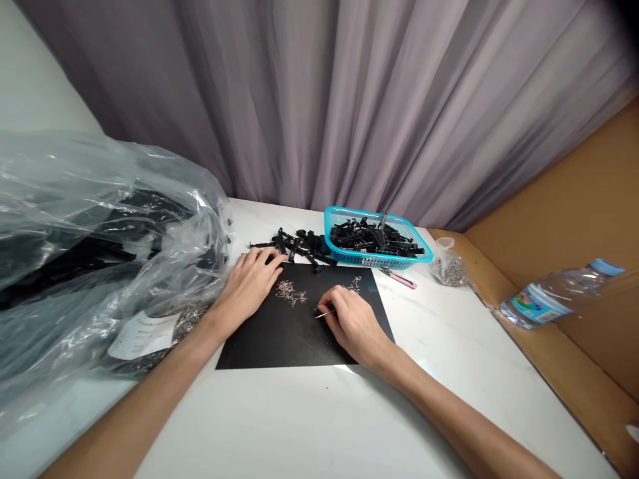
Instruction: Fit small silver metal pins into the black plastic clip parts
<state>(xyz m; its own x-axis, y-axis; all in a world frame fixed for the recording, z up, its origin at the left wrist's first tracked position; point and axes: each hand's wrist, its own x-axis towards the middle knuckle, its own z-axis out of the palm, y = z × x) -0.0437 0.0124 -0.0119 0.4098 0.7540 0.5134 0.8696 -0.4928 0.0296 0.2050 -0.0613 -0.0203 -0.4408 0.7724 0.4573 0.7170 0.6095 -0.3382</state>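
Observation:
My left hand (252,276) reaches to the back left corner of a black mat (269,336), its fingers stretched out over the near edge of a loose pile of black plastic parts (299,245). It touches or hovers at these parts; which, I cannot tell. Over the mat's right half, my right hand (352,322) is closed in a pinch on a thin silver metal piece (325,313), whose tip points left. Its kind is too small to make out. Small metal pieces (289,293) lie scattered on the mat between my hands, with another small heap (354,285) behind my right hand.
A blue basket (327,223) full of black parts stands at the back, with a pink-handled tool (402,279) before it. Clear plastic bags (200,219) bulge at left. Right lie a small bag of metal pieces (449,266) and a plastic bottle (559,296) by a cardboard wall (574,199).

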